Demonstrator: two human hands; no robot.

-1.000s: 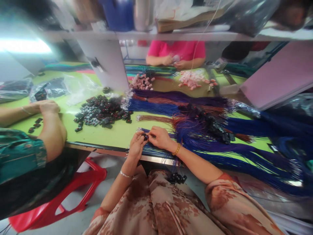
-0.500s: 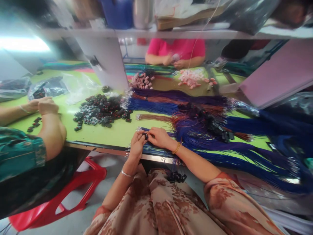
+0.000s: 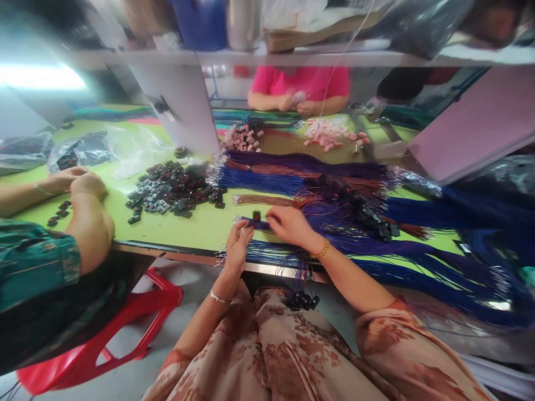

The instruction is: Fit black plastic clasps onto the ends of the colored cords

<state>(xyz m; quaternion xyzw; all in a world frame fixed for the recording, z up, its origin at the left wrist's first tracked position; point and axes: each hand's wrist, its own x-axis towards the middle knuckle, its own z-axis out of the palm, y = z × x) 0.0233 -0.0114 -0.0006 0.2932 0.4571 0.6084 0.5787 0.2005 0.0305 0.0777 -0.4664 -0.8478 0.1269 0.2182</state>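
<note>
A black block (image 3: 256, 216) stands over the counter (image 3: 200, 229) between the left hand (image 3: 237, 245) and the right hand (image 3: 292, 227), just beyond the left fingertips. The left fingers are drawn narrowly together beside it; whether they grip it, or a wire at its base, I cannot tell. The right thumb and forefinger are close together, a small gap from the block; whether a wire lies between them cannot be made out.

The left wrist crosses the front edge of the counter, and the right forearm slants over it. Blue wires (image 3: 273, 252) run along that edge under the hands, some tips ending near the left wrist. More black blocks (image 3: 303, 301) hang below the edge in front of the person's clothing.

To the left, a strip of green surface shows between the left hand and the black heap (image 3: 175, 189); beyond the heap, a co-worker's arms (image 3: 87, 214) rest on the counter. On the right, room is tight: brown wires (image 3: 263, 200), purple wires (image 3: 309, 162) and a cluster of black blocks crowd up to the right hand. A white panel (image 3: 179, 106) and a pink panel (image 3: 468, 111) bound the space behind, under a shelf (image 3: 259, 59).

A red mark on a shelf bag (image 3: 295, 21) is too blurred to read.
</note>
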